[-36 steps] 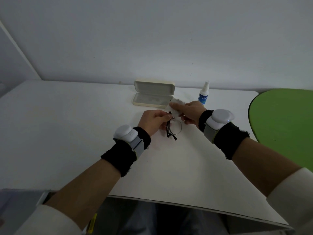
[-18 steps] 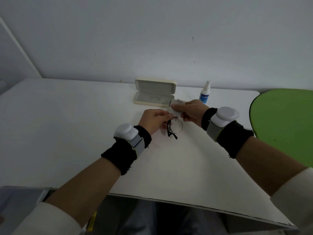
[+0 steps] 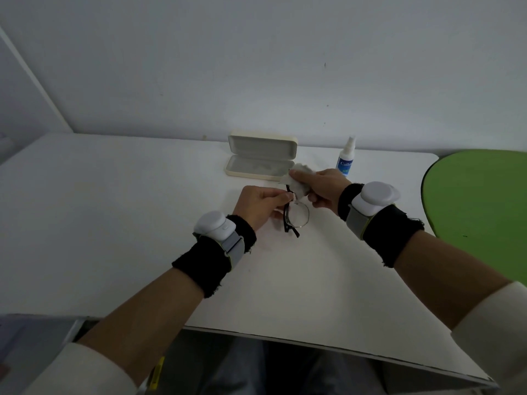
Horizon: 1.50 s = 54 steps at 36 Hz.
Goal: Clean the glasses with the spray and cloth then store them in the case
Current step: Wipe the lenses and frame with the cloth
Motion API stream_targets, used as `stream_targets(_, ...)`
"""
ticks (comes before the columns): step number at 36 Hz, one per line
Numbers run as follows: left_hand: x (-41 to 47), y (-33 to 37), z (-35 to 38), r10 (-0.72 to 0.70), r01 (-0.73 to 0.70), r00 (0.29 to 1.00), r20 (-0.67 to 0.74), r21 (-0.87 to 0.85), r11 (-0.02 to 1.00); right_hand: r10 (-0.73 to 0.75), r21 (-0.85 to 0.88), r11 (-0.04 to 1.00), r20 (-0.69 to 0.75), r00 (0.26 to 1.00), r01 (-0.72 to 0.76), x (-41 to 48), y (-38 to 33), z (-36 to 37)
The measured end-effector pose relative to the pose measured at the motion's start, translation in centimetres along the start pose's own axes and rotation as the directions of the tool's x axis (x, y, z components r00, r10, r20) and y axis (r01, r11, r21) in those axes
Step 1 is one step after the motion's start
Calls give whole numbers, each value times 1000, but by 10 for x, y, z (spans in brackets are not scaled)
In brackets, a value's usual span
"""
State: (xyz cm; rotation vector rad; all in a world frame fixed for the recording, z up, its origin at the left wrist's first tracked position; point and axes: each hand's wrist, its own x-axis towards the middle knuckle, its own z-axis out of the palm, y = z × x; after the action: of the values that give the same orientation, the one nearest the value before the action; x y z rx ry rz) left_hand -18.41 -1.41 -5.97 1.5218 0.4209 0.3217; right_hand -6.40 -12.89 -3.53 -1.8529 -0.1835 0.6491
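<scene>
Glasses [image 3: 296, 215] with a thin dark frame sit in the middle of the head view, held between both hands just in front of the person and over the white desk [image 3: 114, 209]; whether they touch the desktop cannot be told. The left hand [image 3: 258, 205] has its fingers curled in, and its fingertips pinch the frame at the upper edge of the nearer lens. That lens shows clear and uncovered, with a dark temple end poking out below it. The right hand [image 3: 328, 186] is closed on a crumpled pale grey cloth [image 3: 299, 178], thumb on top. The cloth is wrapped over the far part of the glasses, so the second lens is hidden. The two hands are close together, nearly meeting at the frame. Just beyond the cloth lies the cream glasses case [image 3: 261, 159], open, its lid standing up toward the wall [image 3: 256, 67] and its grey lining showing, with nothing visible inside. To the right of the case, near the right hand but apart from it, a small white spray bottle [image 3: 346, 158] with a blue label stands upright at the back of the desk. Each wrist carries a black wristband [image 3: 205, 263] with a rounded white device [image 3: 212, 225] strapped over it, and white sleeves [image 3: 490, 332] are pushed up both forearms. A green rounded surface [image 3: 479, 206] adjoins the desk on the right.
</scene>
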Motion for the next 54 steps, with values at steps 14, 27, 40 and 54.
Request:
stream_targets(14,1,2,-4,-38,37,999,-11,-87,995,7,243,970,81,997,-26,-4,-2,0)
stream_targets(27,3,9,-8,-66,56,996,-55,-161,985,-53,356,934,249,967,-40,-2,2,-6)
stream_targets(40,4,4,-4,-38,33,999,-36,-138,990,-26,163,987,186,982,-5,-2,3,-1)
stream_targets(54,-1,3,2,12,-15,1000,-29,-91,996,-13,114,993,38,999,9,3,1,8)
